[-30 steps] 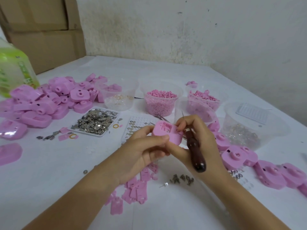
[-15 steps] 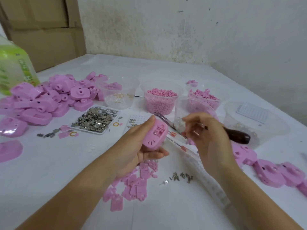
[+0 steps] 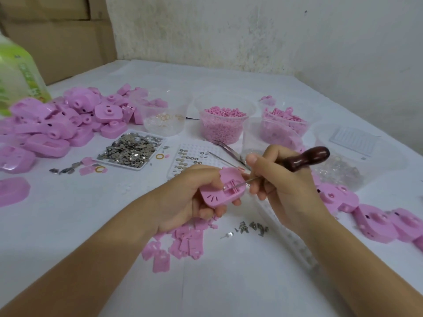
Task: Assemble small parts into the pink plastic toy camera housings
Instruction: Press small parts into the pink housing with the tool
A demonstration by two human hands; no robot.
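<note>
My left hand [image 3: 187,197] grips a pink toy camera housing [image 3: 220,191] above the table's middle, inner side up. My right hand [image 3: 281,181] holds an awl with a dark wooden handle [image 3: 306,157]; its thin metal shaft [image 3: 242,181] points left into the recess of the housing. Flat pink plates [image 3: 183,243] lie under my left hand. A few small metal parts [image 3: 251,227] lie on the table just below the hands. Tweezers [image 3: 225,148] rest behind the housing.
A heap of pink housings [image 3: 57,124] fills the left; more housings [image 3: 377,221] lie at the right. A tray of metal pieces [image 3: 131,148], a white dotted tray [image 3: 190,156], several clear tubs [image 3: 223,122] and a green bottle [image 3: 16,74] stand behind.
My right hand swung the awl from handle-down to handle-up-right, and the tip now reaches into the housing. My left hand turned the housing and lowered it slightly.
</note>
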